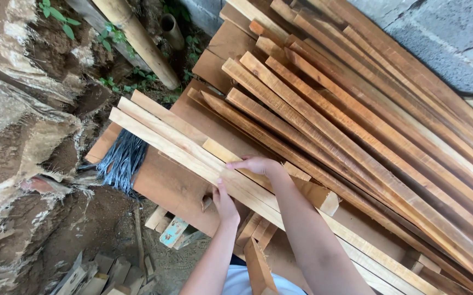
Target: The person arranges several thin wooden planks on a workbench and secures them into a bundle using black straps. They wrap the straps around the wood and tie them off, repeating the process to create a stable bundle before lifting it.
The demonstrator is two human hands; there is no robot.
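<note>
Pale wood slats (187, 148), three or so lying side by side, run from abt 10 o'clock down to 4 o'clock across a brown board (176, 188) that serves as the tabletop. Both hands are on them near the middle: the right hand (255, 164) lies on top w/ fingers curled over the upper slat's far edge, grip narrow and closed on the wood; the left hand (224, 203) presses flat against the near edge, fingers straight, grip open, not wrapped round anything. Slat ends at 10 o'clock look roughly flush, so I'd judge the lining-up mostly done, w/ hands steadying or nudging the last one. At 1–3 o'clock a big heap of darker planks (368, 125) leans on a grey block wall (444, 38), untouched. Offcuts (111, 273) lie on the dirt at 7 o'clock; a bundle of dark wire (120, 161) sits under the slats' left end.
</note>
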